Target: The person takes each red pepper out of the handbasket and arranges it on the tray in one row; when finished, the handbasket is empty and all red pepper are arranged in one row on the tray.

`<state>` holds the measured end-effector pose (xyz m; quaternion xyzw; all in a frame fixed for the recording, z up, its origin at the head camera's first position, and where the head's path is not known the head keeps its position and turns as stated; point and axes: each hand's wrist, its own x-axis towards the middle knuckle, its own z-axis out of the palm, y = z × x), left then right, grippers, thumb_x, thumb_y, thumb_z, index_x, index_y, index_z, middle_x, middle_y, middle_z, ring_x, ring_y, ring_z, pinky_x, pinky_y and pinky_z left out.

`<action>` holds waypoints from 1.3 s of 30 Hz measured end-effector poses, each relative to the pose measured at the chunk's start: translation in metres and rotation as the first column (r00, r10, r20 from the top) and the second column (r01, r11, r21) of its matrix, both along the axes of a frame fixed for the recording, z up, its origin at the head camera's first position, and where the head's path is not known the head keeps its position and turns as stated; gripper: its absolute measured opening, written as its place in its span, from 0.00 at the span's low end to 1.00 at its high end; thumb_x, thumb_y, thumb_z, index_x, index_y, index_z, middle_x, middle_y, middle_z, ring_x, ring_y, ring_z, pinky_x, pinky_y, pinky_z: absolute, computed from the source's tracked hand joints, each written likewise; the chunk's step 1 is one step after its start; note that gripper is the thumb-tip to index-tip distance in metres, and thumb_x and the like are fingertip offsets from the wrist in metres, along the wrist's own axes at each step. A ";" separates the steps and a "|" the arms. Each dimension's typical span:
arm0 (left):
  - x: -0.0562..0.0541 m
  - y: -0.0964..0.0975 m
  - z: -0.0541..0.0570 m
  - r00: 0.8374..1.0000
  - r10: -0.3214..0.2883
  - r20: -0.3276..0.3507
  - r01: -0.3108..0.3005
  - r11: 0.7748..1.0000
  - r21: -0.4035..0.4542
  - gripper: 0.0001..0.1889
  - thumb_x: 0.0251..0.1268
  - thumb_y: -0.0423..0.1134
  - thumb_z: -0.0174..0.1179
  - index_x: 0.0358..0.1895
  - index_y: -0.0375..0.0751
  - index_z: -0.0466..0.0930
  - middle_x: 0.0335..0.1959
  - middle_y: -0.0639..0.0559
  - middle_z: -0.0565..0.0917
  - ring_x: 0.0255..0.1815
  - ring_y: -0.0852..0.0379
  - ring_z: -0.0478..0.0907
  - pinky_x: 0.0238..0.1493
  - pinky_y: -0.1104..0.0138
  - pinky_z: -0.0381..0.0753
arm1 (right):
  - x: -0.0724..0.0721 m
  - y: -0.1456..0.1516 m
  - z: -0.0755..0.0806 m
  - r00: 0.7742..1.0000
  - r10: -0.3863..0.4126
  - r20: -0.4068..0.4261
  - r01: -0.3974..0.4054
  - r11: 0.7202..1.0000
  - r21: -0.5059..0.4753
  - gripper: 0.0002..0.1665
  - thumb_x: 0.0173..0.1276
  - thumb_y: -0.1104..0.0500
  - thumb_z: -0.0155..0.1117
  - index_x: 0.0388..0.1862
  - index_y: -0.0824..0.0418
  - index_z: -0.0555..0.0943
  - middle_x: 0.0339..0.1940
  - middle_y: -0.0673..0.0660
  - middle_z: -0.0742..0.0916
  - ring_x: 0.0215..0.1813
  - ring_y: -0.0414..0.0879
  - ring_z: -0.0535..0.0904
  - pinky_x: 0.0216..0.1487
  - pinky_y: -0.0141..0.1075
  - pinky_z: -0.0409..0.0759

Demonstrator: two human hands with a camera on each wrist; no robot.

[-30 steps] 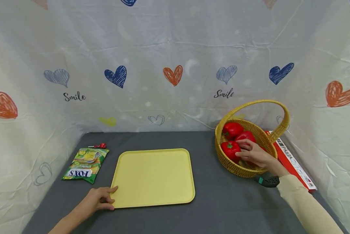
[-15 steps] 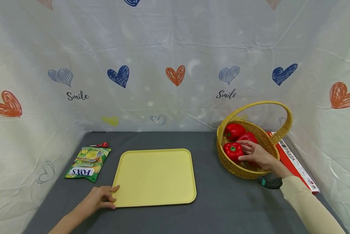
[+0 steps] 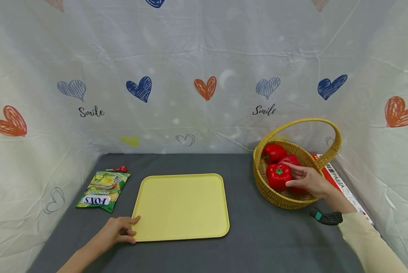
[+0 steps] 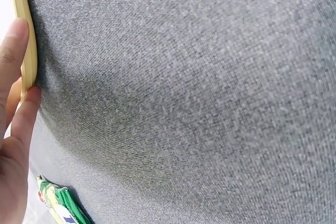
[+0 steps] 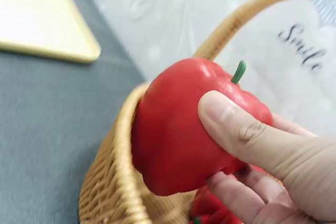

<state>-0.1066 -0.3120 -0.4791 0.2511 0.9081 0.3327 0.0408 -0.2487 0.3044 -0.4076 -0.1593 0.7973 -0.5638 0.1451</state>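
Observation:
My right hand (image 3: 309, 182) grips a red bell pepper (image 5: 178, 124) with a green stem, thumb on its near side and fingers behind it. In the head view this pepper overlaps the inside of the yellow wicker basket (image 3: 273, 197), whose tall handle arches above. More red peppers (image 3: 274, 152) lie in the basket behind and under it. At the near left corner of the yellow rectangular tray (image 3: 181, 206), my left hand (image 3: 116, 230) holds the rim. The left wrist view shows its thumb and fingers on either side of the tray edge (image 4: 29, 51).
A green snack packet (image 3: 103, 190) lies left of the tray, with a small red-headed lollipop (image 3: 122, 169) behind it. Right of the basket is a red and white pasta box (image 3: 343, 185), partly covered by the right arm. A heart-printed curtain (image 3: 204, 113) encloses the grey table.
The right hand has closed round the front pepper and moved it slightly right and up within the basket. The left hand stays at the tray corner. The head view has shifted slightly.

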 end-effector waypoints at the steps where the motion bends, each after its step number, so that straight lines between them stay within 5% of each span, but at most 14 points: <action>1: 0.000 0.000 0.000 1.000 0.002 -0.001 -0.002 1.000 -0.002 0.08 0.42 0.45 0.74 0.23 0.47 0.86 0.48 0.26 0.79 0.42 0.54 0.82 0.28 0.72 0.77 | 0.002 0.000 0.003 1.000 0.001 -0.002 -0.001 1.000 -0.007 0.40 0.64 0.67 0.65 0.71 0.72 0.57 0.68 0.76 0.63 0.64 0.43 0.69 0.48 0.33 0.79; 4: 0.001 -0.001 0.000 1.000 0.001 -0.020 -0.001 1.000 0.001 0.08 0.42 0.44 0.74 0.23 0.47 0.86 0.47 0.26 0.79 0.42 0.52 0.82 0.27 0.72 0.77 | 0.007 0.000 0.013 1.000 0.004 -0.010 -0.005 0.999 -0.033 0.40 0.64 0.67 0.65 0.72 0.72 0.58 0.67 0.67 0.70 0.57 0.29 0.72 0.47 0.33 0.80; 9: 0.003 -0.004 -0.001 0.998 0.002 -0.055 -0.002 1.000 0.003 0.08 0.40 0.43 0.75 0.22 0.46 0.86 0.46 0.26 0.80 0.42 0.53 0.82 0.27 0.74 0.77 | 0.015 -0.005 0.027 0.999 0.043 0.006 -0.042 0.989 -0.140 0.38 0.64 0.72 0.63 0.72 0.69 0.60 0.54 0.36 0.79 0.54 0.27 0.75 0.45 0.33 0.80; 15: 0.004 -0.006 -0.001 0.999 0.010 -0.045 -0.009 1.000 0.007 0.08 0.40 0.44 0.75 0.22 0.47 0.86 0.46 0.26 0.79 0.41 0.54 0.82 0.28 0.75 0.76 | 0.026 -0.024 0.042 0.992 0.095 0.085 -0.073 0.971 -0.228 0.34 0.67 0.71 0.60 0.70 0.54 0.68 0.53 0.39 0.82 0.54 0.33 0.78 0.48 0.36 0.80; 21: 0.003 -0.007 -0.001 0.998 0.008 -0.057 -0.008 1.000 -0.005 0.09 0.42 0.46 0.74 0.20 0.51 0.82 0.47 0.28 0.80 0.43 0.58 0.81 0.33 0.74 0.78 | 0.031 -0.053 0.047 0.979 0.146 0.146 -0.094 0.945 -0.313 0.34 0.68 0.70 0.59 0.71 0.54 0.67 0.55 0.42 0.81 0.56 0.35 0.77 0.50 0.38 0.79; 25: 0.001 -0.007 -0.002 0.996 -0.004 -0.092 0.004 1.000 0.006 0.09 0.42 0.44 0.75 0.20 0.51 0.82 0.46 0.28 0.80 0.43 0.56 0.81 0.32 0.75 0.78 | 0.028 -0.075 0.041 0.969 0.163 0.186 -0.085 0.925 -0.370 0.36 0.67 0.72 0.59 0.73 0.61 0.62 0.55 0.45 0.82 0.56 0.38 0.78 0.52 0.40 0.78; 30: 0.001 -0.006 -0.006 0.994 -0.017 -0.108 0.020 0.999 0.030 0.10 0.41 0.43 0.75 0.19 0.50 0.81 0.46 0.27 0.80 0.42 0.55 0.81 0.31 0.77 0.77 | 0.023 -0.102 0.030 0.967 0.124 0.223 -0.038 0.935 -0.353 0.42 0.65 0.71 0.62 0.74 0.69 0.54 0.57 0.49 0.80 0.56 0.39 0.78 0.53 0.42 0.78; 39: 0.000 -0.001 -0.004 0.995 -0.009 -0.094 0.013 0.999 0.042 0.10 0.40 0.42 0.75 0.19 0.48 0.80 0.46 0.27 0.80 0.41 0.50 0.82 0.28 0.73 0.77 | 0.007 -0.144 0.003 0.968 0.091 0.234 -0.002 0.934 -0.357 0.44 0.62 0.74 0.64 0.73 0.70 0.56 0.64 0.59 0.77 0.55 0.39 0.77 0.50 0.39 0.79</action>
